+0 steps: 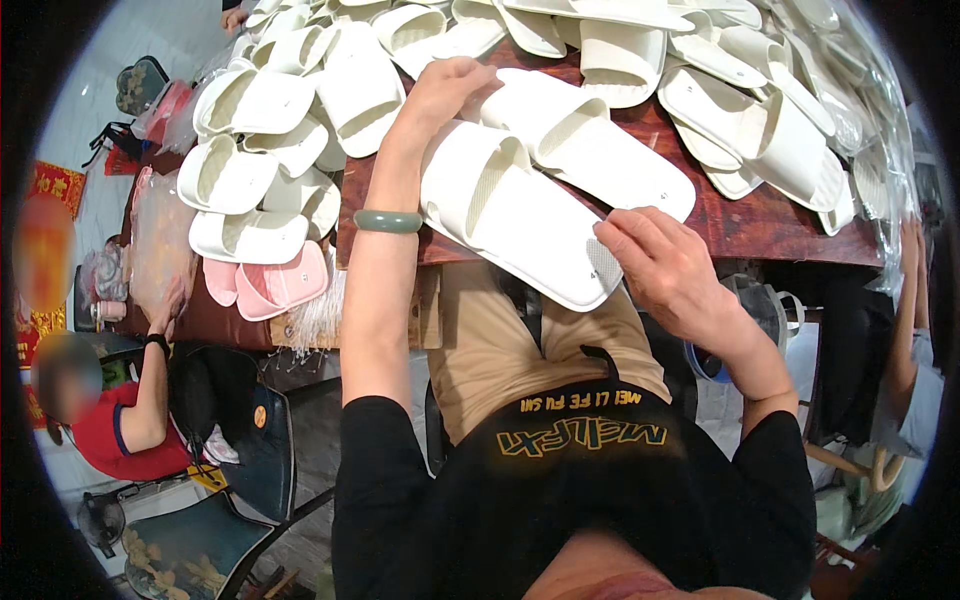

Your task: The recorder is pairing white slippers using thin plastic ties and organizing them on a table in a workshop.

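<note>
- The person's left hand (450, 95) reaches over the toe end of the slippers, fingertips partly lost against the white, so I can't tell whether it grips or only rests
- Their right hand (665, 265) has bent fingers touching the heel edge of the near slipper (535, 240); the underside is hidden from me, so I can't say if they pinch it
- The heap of white slippers (355, 90) runs out of sight at the top, and a clear plastic sheet (890, 150) veils those at the right
- Over at the left, a co-worker's hand (165, 315) is at a plastic bag (160, 240), its contents hard to make out
- The near slipper lies at the front of the reddish-brown table (790, 245), heel jutting past the edge above the person's lap; the far slipper (620, 165) is just beside it
- Both are white, with one broad strap, a rounded heel and a small dark mark near the heel end
</note>
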`<move>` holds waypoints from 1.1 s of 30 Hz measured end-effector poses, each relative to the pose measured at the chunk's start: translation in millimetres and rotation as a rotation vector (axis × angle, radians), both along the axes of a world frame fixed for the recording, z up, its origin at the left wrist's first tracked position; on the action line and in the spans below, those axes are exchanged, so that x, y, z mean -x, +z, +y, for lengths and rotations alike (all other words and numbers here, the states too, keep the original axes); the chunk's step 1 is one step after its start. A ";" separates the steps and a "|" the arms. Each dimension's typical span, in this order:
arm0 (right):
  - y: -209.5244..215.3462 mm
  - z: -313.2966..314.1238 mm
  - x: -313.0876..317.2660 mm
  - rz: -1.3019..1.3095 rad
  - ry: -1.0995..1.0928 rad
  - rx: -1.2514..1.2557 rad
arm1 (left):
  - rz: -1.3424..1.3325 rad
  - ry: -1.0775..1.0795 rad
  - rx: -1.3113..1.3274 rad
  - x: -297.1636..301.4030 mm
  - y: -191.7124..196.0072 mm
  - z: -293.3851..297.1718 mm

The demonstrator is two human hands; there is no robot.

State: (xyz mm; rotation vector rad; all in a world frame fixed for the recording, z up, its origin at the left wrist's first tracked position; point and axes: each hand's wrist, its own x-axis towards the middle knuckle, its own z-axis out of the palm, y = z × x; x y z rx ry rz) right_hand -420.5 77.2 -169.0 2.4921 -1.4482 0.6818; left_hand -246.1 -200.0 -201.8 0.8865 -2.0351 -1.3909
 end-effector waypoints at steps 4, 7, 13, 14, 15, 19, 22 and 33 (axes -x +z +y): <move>-4.9 -21.3 12.7 -0.173 0.162 -0.111 | 0.086 0.057 -0.070 0.4 0.6 7.9; -1.6 -44.4 23.6 -0.345 0.242 -0.279 | 0.147 0.026 -0.114 -2.2 0.2 8.3; -5.9 -106.5 45.1 -0.270 0.319 -0.378 | 0.217 0.042 -0.181 -3.2 0.0 10.0; -6.8 -114.4 46.8 -0.238 0.327 -0.390 | 0.226 0.052 -0.175 -3.4 -0.3 9.7; -7.3 -121.0 47.3 -0.228 0.341 -0.390 | 0.247 0.038 -0.210 -4.9 -0.2 10.0; -13.4 -139.2 50.0 -0.081 0.388 -0.375 | 0.281 0.030 -0.290 -8.0 -0.6 8.2; -15.7 -144.0 46.8 -0.022 0.379 -0.362 | 0.293 0.032 -0.312 -6.0 -3.5 4.1; -17.5 -157.8 45.3 0.081 0.366 -0.451 | 0.204 -0.224 -0.335 -3.4 -6.8 0.6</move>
